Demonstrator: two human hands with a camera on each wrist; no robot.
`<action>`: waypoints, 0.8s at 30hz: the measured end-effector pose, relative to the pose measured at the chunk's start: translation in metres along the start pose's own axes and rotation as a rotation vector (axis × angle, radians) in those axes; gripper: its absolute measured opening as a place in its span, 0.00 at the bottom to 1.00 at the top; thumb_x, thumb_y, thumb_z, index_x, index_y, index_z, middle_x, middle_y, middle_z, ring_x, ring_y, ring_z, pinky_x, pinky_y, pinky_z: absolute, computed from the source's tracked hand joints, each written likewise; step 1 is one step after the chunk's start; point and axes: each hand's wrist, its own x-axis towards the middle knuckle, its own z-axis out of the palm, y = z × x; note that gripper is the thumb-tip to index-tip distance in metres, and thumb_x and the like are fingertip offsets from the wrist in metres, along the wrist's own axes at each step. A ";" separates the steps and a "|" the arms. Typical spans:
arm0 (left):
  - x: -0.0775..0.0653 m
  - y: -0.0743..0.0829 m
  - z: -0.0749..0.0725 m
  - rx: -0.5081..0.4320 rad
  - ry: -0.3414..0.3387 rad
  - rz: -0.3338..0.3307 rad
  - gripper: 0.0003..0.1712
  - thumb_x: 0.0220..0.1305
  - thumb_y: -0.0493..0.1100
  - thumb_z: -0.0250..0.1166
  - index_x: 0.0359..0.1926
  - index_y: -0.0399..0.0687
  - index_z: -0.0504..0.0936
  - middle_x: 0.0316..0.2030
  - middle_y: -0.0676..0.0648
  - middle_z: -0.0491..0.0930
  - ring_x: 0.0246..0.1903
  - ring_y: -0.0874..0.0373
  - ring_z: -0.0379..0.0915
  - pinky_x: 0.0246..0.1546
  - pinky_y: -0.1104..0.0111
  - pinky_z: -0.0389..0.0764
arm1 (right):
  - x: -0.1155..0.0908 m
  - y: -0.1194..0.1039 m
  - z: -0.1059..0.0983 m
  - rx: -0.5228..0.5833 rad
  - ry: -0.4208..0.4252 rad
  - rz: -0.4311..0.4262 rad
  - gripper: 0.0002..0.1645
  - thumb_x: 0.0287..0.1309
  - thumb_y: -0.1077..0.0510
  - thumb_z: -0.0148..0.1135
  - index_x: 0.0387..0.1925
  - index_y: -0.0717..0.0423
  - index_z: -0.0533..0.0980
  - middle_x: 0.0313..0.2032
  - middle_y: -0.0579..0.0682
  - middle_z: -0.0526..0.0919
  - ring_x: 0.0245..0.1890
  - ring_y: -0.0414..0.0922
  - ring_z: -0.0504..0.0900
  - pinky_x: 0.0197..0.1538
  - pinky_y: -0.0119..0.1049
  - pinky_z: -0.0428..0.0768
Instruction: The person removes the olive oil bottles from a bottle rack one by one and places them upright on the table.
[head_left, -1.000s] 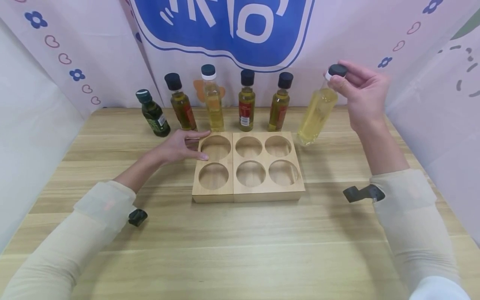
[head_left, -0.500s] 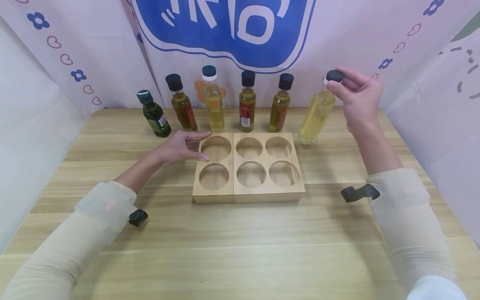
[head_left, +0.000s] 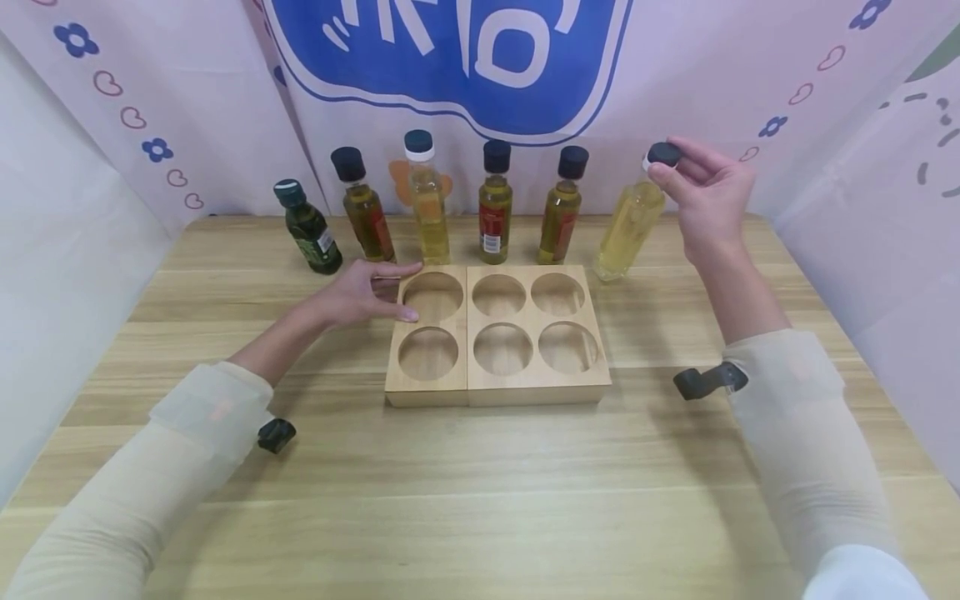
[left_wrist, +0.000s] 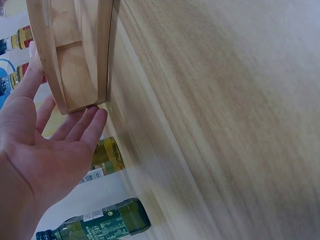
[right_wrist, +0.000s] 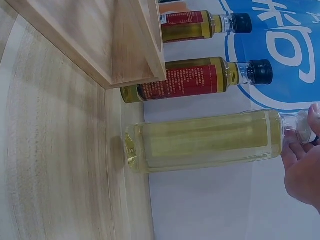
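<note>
My right hand [head_left: 715, 200] pinches the black cap of a tall clear bottle of pale yellow oil [head_left: 630, 229]. The bottle leans slightly, its cap towards the right, and its base is close over the tabletop by the holder's back right corner. At the middle of the table lies a wooden bottle holder [head_left: 467, 333] made of two blocks side by side, with round holes in two rows. My left hand [head_left: 360, 292] holds the holder's left end, thumb on the top and index finger along the back corner. In the left wrist view other fingertips [left_wrist: 95, 120] touch its end.
Behind the holder stands a row of oil bottles: a small dark green one [head_left: 307, 229], red-labelled ones [head_left: 493, 217] with black caps, and a clear one [head_left: 426, 208] with a dark green cap. A printed cloth [head_left: 675, 67] hangs behind the wooden table [head_left: 480, 500].
The right hand and the pale oil bottle have shifted slightly left; the cap sits lower and the base a little farther back. The left hand and holder have stayed in place.
</note>
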 end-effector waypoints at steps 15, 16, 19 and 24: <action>-0.001 0.002 0.001 -0.025 0.002 -0.004 0.43 0.62 0.31 0.75 0.74 0.33 0.66 0.76 0.37 0.61 0.76 0.38 0.57 0.72 0.52 0.69 | 0.014 0.009 -0.001 -0.030 0.060 0.054 0.24 0.47 0.77 0.77 0.49 0.65 0.86 0.45 0.58 0.90 0.47 0.45 0.90 0.55 0.32 0.85; -0.002 0.002 0.001 -0.026 0.003 -0.005 0.43 0.62 0.31 0.75 0.74 0.33 0.65 0.76 0.37 0.61 0.76 0.38 0.57 0.72 0.53 0.69 | 0.014 0.010 -0.001 -0.035 0.062 0.052 0.24 0.48 0.77 0.77 0.49 0.64 0.86 0.46 0.58 0.90 0.47 0.45 0.90 0.55 0.31 0.85; -0.001 0.002 0.000 -0.020 0.004 -0.013 0.43 0.62 0.32 0.75 0.74 0.34 0.66 0.76 0.37 0.61 0.76 0.38 0.57 0.72 0.54 0.70 | 0.016 0.012 -0.001 -0.034 0.068 0.054 0.24 0.48 0.77 0.77 0.49 0.64 0.86 0.47 0.58 0.90 0.48 0.45 0.90 0.55 0.31 0.85; -0.001 0.002 0.000 -0.012 0.006 -0.018 0.43 0.62 0.33 0.75 0.75 0.34 0.66 0.76 0.38 0.61 0.76 0.38 0.57 0.71 0.55 0.70 | 0.018 0.015 -0.001 -0.042 0.077 0.062 0.26 0.48 0.76 0.78 0.52 0.66 0.84 0.46 0.57 0.90 0.48 0.45 0.90 0.55 0.31 0.85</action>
